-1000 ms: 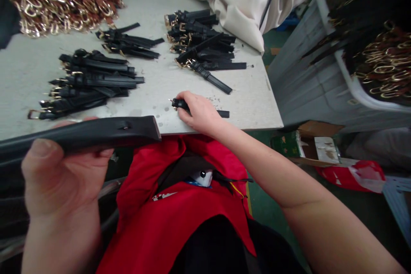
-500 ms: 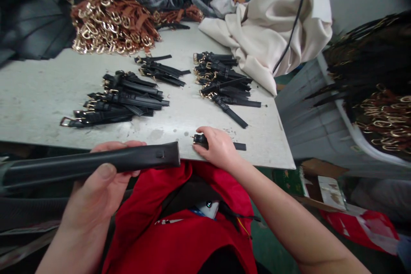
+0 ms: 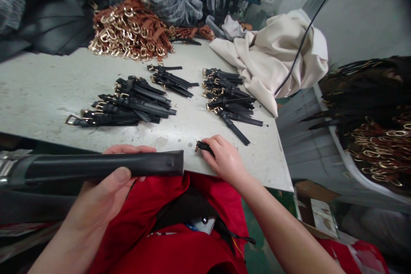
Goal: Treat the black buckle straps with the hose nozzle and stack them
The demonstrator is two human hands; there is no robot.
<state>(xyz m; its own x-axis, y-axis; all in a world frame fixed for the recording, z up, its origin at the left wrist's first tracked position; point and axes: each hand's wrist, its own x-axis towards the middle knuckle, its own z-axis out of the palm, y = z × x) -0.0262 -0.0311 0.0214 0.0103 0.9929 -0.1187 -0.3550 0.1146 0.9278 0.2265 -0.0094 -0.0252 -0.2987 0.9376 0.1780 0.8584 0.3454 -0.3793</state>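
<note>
My left hand (image 3: 105, 188) is wrapped round a wide black belt strap (image 3: 105, 165) held level in front of the table's near edge, its cut end with a small hole pointing right. My right hand (image 3: 224, 160) rests on the grey table (image 3: 38, 94) near its front edge, fingers closed over a short black buckle strap (image 3: 203, 147) whose buckle end sticks out to the left. Beyond it lie piles of short black straps with gold buckles: one at left (image 3: 128, 105), one at centre (image 3: 171, 79) and one at right (image 3: 227, 98).
A heap of brown straps with gold buckles (image 3: 128, 36) sits at the table's far side. Cream cloth (image 3: 272, 60) with a black cable drapes over the far right corner. A grey bin of buckled straps (image 3: 375, 137) stands right of the table. Red fabric (image 3: 180, 231) covers my lap.
The view has tilted up, showing more of the table's far side. My right hand has gathered the short strap in, so its tail no longer sticks out to the right. My left hand still holds the wide strap.
</note>
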